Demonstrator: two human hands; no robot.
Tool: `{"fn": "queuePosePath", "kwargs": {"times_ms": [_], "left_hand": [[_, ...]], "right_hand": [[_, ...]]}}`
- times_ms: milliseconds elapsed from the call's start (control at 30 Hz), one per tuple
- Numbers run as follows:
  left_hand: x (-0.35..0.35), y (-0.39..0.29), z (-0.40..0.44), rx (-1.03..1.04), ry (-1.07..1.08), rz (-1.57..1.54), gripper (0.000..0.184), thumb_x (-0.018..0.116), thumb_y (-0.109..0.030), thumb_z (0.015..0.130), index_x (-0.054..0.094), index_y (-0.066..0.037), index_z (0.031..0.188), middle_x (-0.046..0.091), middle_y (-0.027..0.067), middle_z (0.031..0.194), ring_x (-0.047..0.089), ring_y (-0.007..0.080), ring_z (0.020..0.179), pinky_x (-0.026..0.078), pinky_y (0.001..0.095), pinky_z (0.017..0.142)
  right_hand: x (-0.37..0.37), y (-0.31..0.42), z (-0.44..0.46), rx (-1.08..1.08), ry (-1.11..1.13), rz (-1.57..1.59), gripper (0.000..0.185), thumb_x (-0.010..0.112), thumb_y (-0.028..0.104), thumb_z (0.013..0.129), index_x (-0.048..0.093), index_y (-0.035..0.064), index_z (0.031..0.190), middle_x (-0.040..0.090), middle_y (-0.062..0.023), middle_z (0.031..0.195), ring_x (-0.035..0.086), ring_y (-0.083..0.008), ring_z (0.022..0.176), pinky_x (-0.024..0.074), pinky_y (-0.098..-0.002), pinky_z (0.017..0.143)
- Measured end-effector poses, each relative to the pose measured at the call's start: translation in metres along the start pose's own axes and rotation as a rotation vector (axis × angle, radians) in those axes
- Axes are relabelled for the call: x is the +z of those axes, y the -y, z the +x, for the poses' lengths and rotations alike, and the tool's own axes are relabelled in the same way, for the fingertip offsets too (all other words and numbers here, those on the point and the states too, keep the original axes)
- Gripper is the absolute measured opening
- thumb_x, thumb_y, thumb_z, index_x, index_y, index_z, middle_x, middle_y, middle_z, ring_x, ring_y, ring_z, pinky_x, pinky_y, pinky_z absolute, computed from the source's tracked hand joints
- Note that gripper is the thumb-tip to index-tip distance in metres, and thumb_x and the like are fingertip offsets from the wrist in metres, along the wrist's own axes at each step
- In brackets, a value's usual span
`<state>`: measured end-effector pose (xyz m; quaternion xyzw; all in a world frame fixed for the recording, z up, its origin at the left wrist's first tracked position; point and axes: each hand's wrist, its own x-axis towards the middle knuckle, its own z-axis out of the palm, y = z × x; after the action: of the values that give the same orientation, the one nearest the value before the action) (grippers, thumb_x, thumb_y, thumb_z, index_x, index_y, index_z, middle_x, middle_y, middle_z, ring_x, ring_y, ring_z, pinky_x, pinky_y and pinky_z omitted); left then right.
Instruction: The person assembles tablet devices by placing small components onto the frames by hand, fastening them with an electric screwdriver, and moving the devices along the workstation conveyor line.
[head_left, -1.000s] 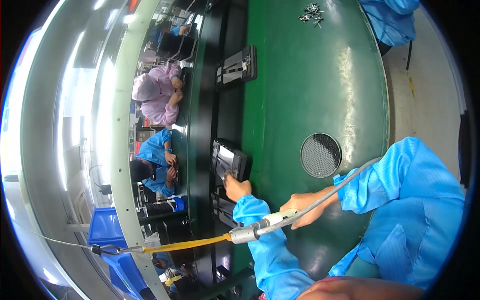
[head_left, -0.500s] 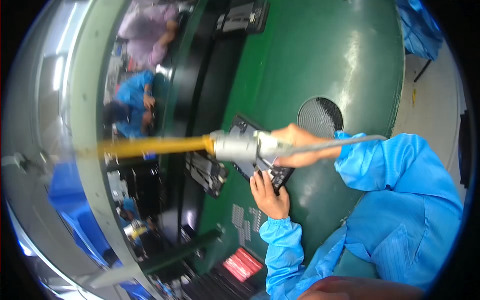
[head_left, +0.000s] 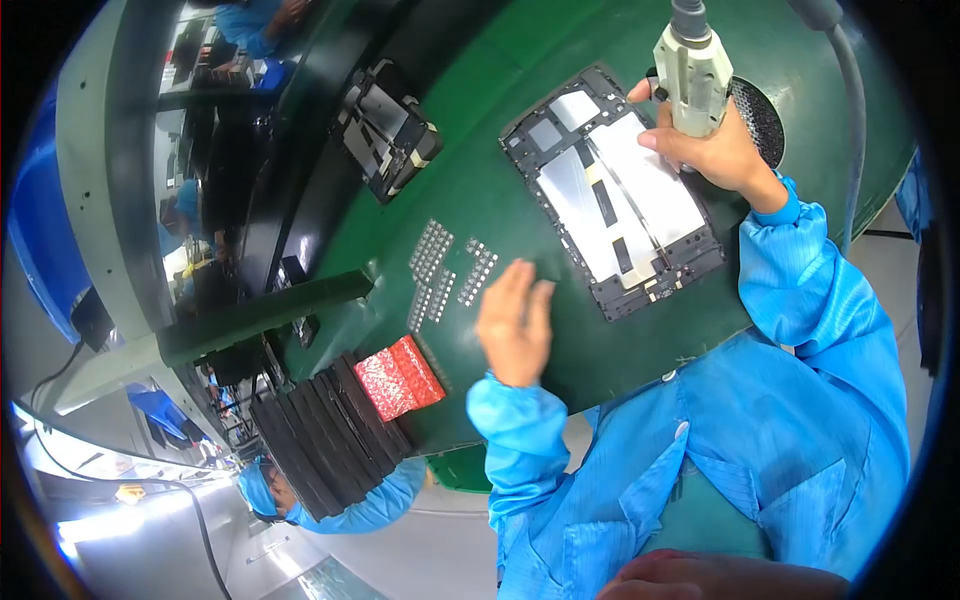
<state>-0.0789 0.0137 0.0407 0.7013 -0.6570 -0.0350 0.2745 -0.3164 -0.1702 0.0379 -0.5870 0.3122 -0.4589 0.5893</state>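
Observation:
My right hand [head_left: 722, 155] is wrapped around a pale electric screwdriver [head_left: 693, 75] above the right side of an opened tablet [head_left: 655, 190]. The tablet lies on the green work surface, with its silver battery panels and black frame showing. My left hand [head_left: 515, 325] hovers left of the tablet's lower end, fingers extended, thumb apart and nothing in it. Close to its fingertips are small pale square pieces in rows [head_left: 432, 255]. The screwdriver's tip is hidden behind my hand. A round dark textured dish [head_left: 762, 120] sits partly hidden behind my right hand.
Another opened tablet [head_left: 385, 135] lies at the upper left. A red bubble-wrap pack [head_left: 400, 378] rests beside a stack of black slabs [head_left: 325, 430]. A green post [head_left: 265, 318] juts over the left side. A cable [head_left: 852, 130] hangs at the right. A co-worker in blue [head_left: 385, 495] is beyond the slabs.
My left hand has come off the tablet and moved away from it. My right hand still grips the screwdriver, now over the tablet's right side. The camera view has shifted and turned.

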Motion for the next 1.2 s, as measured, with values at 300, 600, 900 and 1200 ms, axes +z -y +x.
{"fn": "queuePosePath", "kwargs": {"times_ms": [300, 600, 900, 1200], "left_hand": [[-0.017, 0.090, 0.059, -0.526, 0.295, 0.042, 0.048, 0.084, -0.016, 0.063, 0.062, 0.005, 0.101, 0.061, 0.0069, 0.078, 0.055, 0.0076, 0.057, 0.047, 0.0235, 0.054], [-0.017, 0.088, 0.074, -0.641, 0.330, -0.623, 0.019, 0.071, 0.010, 0.072, 0.062, 0.007, 0.088, 0.064, 0.0098, 0.081, 0.063, 0.0132, 0.071, 0.053, 0.0220, 0.065], [0.001, 0.076, 0.061, -0.390, 0.154, -0.037, 0.015, 0.078, -0.002, 0.067, 0.064, 0.001, 0.072, 0.066, 0.0083, 0.073, 0.062, 0.0148, 0.064, 0.049, 0.0272, 0.060], [0.051, -0.029, 0.029, 0.248, -0.147, -0.389, 0.020, 0.073, 0.007, 0.066, 0.057, -0.005, 0.070, 0.066, 0.0092, 0.080, 0.066, 0.0282, 0.089, 0.051, 0.0358, 0.077]], "right_hand": [[0.001, -0.009, 0.000, 0.019, 0.038, 0.047, 0.035, 0.071, 0.007, 0.074, 0.059, 0.0025, 0.106, 0.053, 0.0022, 0.063, 0.050, -0.0058, 0.052, 0.0408, -0.0231, 0.049], [0.002, -0.012, 0.001, -0.033, 0.028, 0.053, 0.030, 0.071, 0.006, 0.074, 0.059, 0.0027, 0.101, 0.055, 0.0007, 0.062, 0.051, -0.0058, 0.048, 0.0413, -0.0223, 0.046], [0.000, -0.011, 0.001, -0.038, 0.018, 0.032, 0.031, 0.070, 0.005, 0.074, 0.058, 0.0030, 0.102, 0.053, 0.0021, 0.060, 0.050, -0.0050, 0.050, 0.0406, -0.0229, 0.049], [0.004, -0.007, 0.001, -0.076, -0.034, 0.035, 0.032, 0.071, 0.003, 0.074, 0.061, 0.0045, 0.104, 0.053, 0.0032, 0.061, 0.048, -0.0040, 0.052, 0.0408, -0.0222, 0.051]]}}
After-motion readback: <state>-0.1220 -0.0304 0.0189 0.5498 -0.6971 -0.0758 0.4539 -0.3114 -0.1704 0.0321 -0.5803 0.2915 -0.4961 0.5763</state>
